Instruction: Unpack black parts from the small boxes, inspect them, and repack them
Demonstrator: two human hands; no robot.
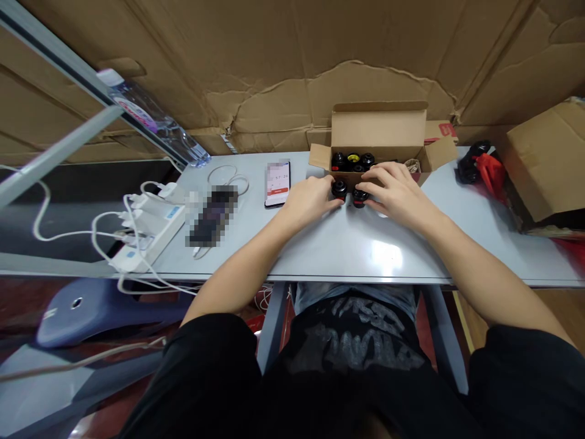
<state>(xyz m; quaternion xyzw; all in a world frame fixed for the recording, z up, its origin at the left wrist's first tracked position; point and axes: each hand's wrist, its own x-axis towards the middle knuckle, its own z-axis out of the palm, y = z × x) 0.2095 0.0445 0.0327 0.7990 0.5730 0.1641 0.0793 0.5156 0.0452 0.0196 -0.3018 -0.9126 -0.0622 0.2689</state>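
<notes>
In the head view, two small black round parts with red bands stand on the table in front of an open cardboard box. My left hand has its thumb and fingers closed on the sides of the left black part. My right hand holds the right black part between thumb and fingers. Several similar black parts stand inside the box, one showing a yellow ring. A tan bundle lies at the box's right end. My right fingers partly hide the box's front wall.
A lit phone and a blurred-out dark device with a white cable lie to the left. Farther left are a power strip and a water bottle. At right sit a black-and-red bundle and a larger carton.
</notes>
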